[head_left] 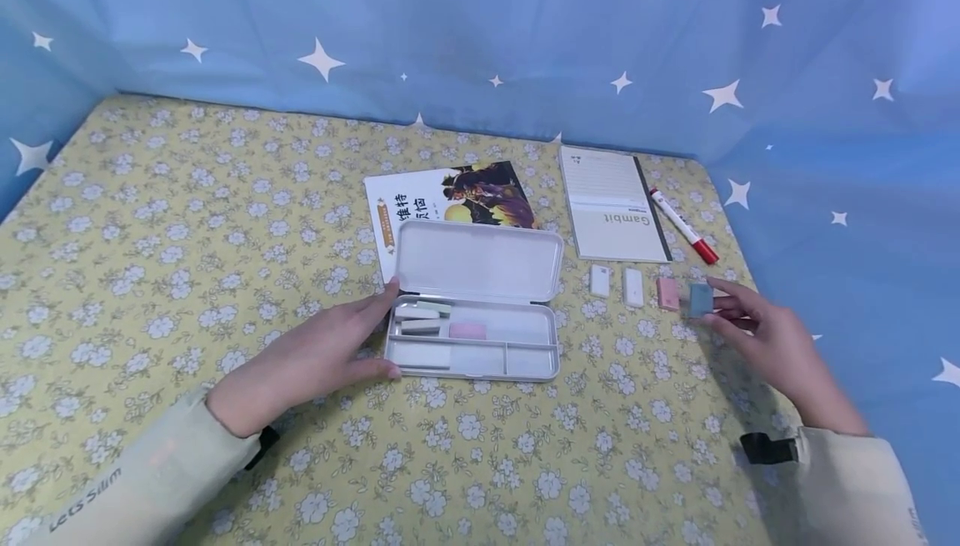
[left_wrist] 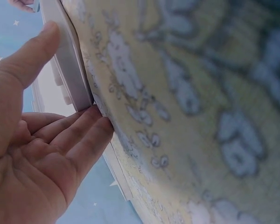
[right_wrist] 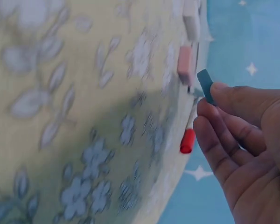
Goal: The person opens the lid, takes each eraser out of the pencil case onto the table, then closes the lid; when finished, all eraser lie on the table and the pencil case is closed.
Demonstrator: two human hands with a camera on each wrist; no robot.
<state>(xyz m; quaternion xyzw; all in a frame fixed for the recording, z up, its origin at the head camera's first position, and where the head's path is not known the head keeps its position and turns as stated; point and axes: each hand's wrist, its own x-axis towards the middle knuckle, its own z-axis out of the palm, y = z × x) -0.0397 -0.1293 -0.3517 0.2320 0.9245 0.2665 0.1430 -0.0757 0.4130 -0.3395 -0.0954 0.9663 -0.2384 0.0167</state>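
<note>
Between thumb and fingers my right hand [head_left: 776, 342] pinches a blue-grey eraser [head_left: 700, 300]; the right wrist view shows it raised off the cloth. Left of it stand a pink eraser [head_left: 667, 294] and two white blocks, probably erasers [head_left: 633, 288]. An open white pencil case [head_left: 480, 262] lies mid-table, its lid tipped back. My left hand [head_left: 315, 363] touches the case's left end, thumb at the front corner and fingers near the hinge, all fairly straight. Inside, several pale blocks [head_left: 420, 325] sit at the left of the rear compartment, beside a pink block [head_left: 468, 331].
Behind the case, partly under its lid, lies an illustrated book [head_left: 450, 196]. A notebook [head_left: 618, 212] is at the back right, with a red-capped white marker [head_left: 684, 225] beside it. Flowered cloth covers the table [head_left: 487, 463]; a blue starred curtain [head_left: 480, 37] hangs behind.
</note>
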